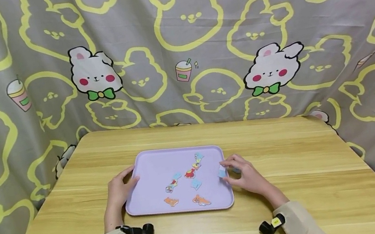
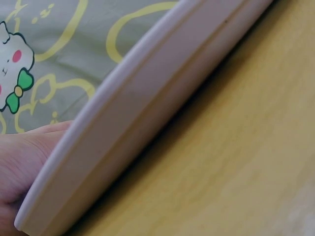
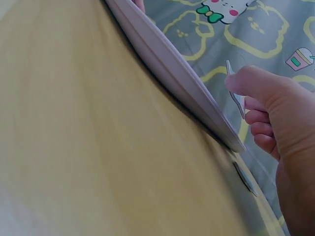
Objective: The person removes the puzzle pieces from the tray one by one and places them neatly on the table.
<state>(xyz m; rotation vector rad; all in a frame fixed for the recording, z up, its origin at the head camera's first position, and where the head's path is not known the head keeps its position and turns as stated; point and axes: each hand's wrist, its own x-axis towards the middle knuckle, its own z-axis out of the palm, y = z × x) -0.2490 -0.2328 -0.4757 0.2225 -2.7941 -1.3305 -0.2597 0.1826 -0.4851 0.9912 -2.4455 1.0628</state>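
Note:
In the head view, my left hand (image 1: 118, 190) holds the left rim of a lilac tray (image 1: 150, 162), thumb at the edge. The left wrist view shows the tray's side wall (image 2: 133, 98) with part of that hand behind it. Over the tray's right rim, my right hand (image 1: 243, 174) pinches a thin light blue puzzle piece (image 1: 222, 171) between thumb and fingers. The right wrist view shows this piece edge-on, raised above the tray. Several puzzle pieces lie in the tray, among them a joined red, yellow and blue strip (image 1: 190, 173) and an orange piece (image 1: 171, 201).
Another thin piece (image 3: 244, 178) lies on the table just outside the tray's right end, partly under my right hand. The wooden table (image 1: 277, 139) reaches back to a grey curtain (image 1: 142, 25) with yellow outlines and white rabbits.

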